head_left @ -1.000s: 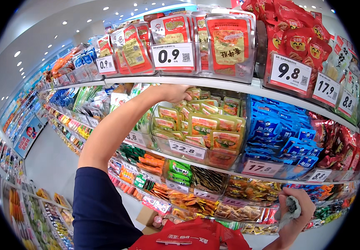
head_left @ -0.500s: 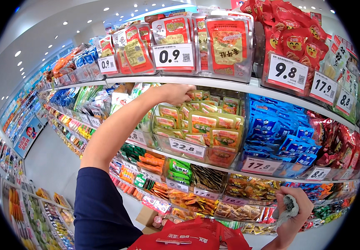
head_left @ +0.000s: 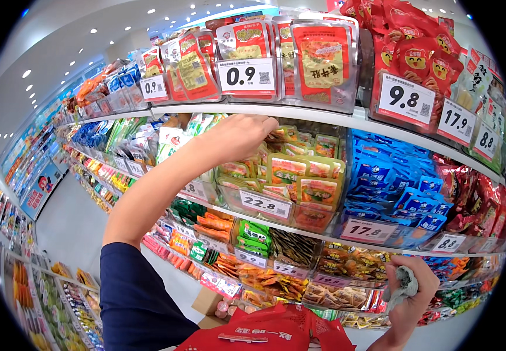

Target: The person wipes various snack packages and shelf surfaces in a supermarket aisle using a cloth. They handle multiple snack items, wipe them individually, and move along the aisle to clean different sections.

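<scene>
My left hand (head_left: 248, 133) reaches just under the upper shelf edge, at the back left of a clear bin (head_left: 242, 202) of small green-edged snack packets (head_left: 288, 169). Its fingers are curled and bent down toward the packets; their tips and anything between them are hidden. Low at the right, my right hand (head_left: 419, 284) is closed round a crumpled grey-green cloth (head_left: 404, 285), which bulges out between thumb and fingers. That hand is apart from the shelves.
Above runs a white shelf edge (head_left: 317, 117) with red snack pouches (head_left: 323, 64). Blue packets (head_left: 393, 181) fill the bin to the right. Lower shelves hold several more bins. A cardboard box (head_left: 206, 301) stands on the floor, beside the red apron (head_left: 258, 330) I wear.
My left hand has drawn slightly back toward me, its wrist and forearm shifting left and down. My right hand with the cloth stays nearly in place.
</scene>
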`<move>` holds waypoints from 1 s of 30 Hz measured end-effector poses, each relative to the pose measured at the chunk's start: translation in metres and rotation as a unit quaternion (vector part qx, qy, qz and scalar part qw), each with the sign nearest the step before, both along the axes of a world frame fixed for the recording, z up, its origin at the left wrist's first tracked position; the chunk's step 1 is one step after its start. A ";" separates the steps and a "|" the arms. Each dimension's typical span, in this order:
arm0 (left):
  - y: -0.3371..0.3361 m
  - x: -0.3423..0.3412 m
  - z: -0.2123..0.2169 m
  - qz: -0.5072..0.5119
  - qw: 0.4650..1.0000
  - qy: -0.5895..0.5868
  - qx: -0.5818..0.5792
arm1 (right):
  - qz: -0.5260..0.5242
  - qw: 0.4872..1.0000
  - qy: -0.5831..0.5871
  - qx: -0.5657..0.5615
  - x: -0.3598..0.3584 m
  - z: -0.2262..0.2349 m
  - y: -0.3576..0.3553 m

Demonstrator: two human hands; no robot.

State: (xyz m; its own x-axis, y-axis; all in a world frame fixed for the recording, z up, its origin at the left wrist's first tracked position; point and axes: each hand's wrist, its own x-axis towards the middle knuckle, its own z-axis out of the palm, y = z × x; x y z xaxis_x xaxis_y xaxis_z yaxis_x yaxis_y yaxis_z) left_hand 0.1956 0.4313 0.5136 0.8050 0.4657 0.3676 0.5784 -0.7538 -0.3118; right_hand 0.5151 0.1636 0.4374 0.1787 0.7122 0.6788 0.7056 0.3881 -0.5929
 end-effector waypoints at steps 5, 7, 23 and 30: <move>-0.030 -0.011 0.020 0.036 0.993 -0.105 -0.029 | 0.033 0.999 -0.002 0.000 -0.008 0.005 0.017; -0.046 -0.012 0.039 0.047 0.989 -0.132 -0.045 | 0.055 0.998 -0.005 -0.010 -0.013 0.009 0.024; -0.100 -0.005 0.077 -0.013 0.986 -0.063 -0.157 | 0.251 0.967 -0.037 0.006 -0.080 0.081 0.127; -0.109 -0.016 0.084 -0.063 0.982 -0.078 -0.163 | 0.300 0.952 -0.050 -0.021 -0.088 0.080 0.141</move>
State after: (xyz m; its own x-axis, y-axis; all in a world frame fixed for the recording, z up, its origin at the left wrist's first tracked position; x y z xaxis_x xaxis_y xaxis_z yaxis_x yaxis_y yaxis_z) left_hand 0.1798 0.3225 0.5977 0.8094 0.4797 0.3386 0.4965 -0.8670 0.0415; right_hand 0.4266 0.3050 0.5172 -0.3343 0.6928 0.6390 0.4181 0.7166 -0.5582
